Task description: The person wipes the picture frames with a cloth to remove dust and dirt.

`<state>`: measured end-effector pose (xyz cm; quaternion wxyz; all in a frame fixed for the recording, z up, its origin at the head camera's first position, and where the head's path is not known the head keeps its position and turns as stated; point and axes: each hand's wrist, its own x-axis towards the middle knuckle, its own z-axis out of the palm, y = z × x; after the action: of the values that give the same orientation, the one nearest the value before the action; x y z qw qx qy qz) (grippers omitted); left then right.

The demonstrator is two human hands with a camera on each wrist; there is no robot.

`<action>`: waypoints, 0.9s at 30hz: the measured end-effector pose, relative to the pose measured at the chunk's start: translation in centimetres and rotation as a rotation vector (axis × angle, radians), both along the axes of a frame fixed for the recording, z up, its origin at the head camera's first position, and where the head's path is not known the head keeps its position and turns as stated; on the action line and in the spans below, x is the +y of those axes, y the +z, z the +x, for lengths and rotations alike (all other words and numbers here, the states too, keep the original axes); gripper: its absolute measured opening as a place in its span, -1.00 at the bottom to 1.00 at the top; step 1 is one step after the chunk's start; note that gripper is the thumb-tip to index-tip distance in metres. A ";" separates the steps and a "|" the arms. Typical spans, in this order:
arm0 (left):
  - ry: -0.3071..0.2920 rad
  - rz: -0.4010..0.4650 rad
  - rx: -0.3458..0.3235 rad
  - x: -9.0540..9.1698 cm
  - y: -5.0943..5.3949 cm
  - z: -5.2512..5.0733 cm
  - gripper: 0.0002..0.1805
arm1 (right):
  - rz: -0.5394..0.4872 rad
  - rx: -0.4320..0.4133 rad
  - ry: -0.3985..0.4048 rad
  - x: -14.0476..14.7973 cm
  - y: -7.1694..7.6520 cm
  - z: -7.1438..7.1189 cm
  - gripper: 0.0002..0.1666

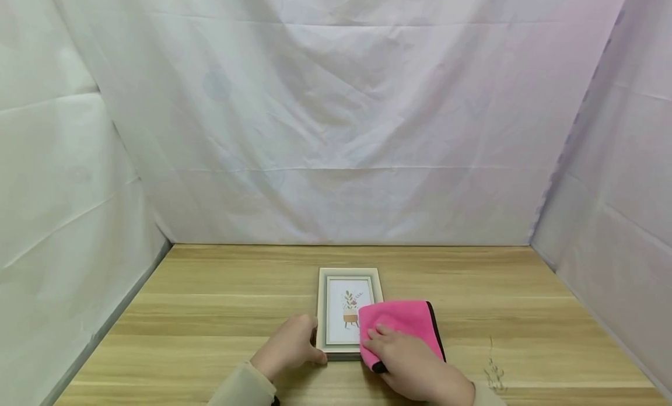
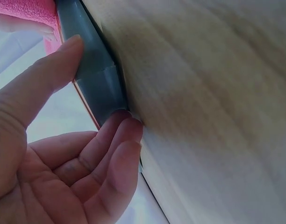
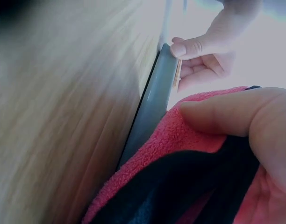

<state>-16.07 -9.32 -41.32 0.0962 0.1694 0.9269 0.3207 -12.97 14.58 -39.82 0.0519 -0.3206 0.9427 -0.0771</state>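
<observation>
A picture frame (image 1: 322,312) with a plant drawing lies flat on the table. My left hand (image 1: 294,345) grips its near left corner; in the left wrist view, the thumb of the left hand (image 2: 54,140) presses the grey side (image 2: 94,60) and the fingers curl at the adjoining side. A folded pink cloth (image 1: 404,315) with black edging covers the frame's near right part. On the cloth rests my right hand (image 1: 412,362), fingers spread over it; in the right wrist view, the thumb of the right hand (image 3: 246,116) lies along the cloth (image 3: 171,135) beside the frame's edge (image 3: 154,98).
The wood-grain table (image 1: 226,295) has white hanging sheets (image 1: 336,132) behind it and on both sides. A small dark plant-like mark (image 1: 494,374) shows on the table at the near right.
</observation>
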 end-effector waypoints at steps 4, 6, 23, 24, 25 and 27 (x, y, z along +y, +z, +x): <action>-0.005 0.005 -0.002 0.0 0.1 0.0 -0.67 | 0.011 0.035 0.013 -0.5 0.0 0.0 -0.50; -0.004 0.005 -0.001 0.0 0.1 0.0 -0.67 | 0.020 0.042 0.018 -0.7 0.0 0.0 -0.53; -0.004 -0.001 -0.017 0.2 0.2 0.0 -0.67 | 0.127 0.111 0.067 -2.8 0.0 0.1 -0.55; -0.006 -0.003 -0.014 0.2 0.2 0.1 -0.67 | 0.130 0.113 0.069 -2.8 0.0 0.1 -0.55; -0.009 -0.003 -0.012 0.3 0.2 0.1 -0.67 | 0.132 0.113 0.069 -2.9 0.0 0.1 -0.55; -0.011 -0.003 -0.013 0.3 0.2 0.1 -0.67 | 0.134 0.110 0.068 -3.0 0.0 0.2 -0.55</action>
<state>-15.99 -9.01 -41.13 0.1042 0.1725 0.9257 0.3200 -12.81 11.54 -39.85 0.0238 -0.3521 0.9356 0.0056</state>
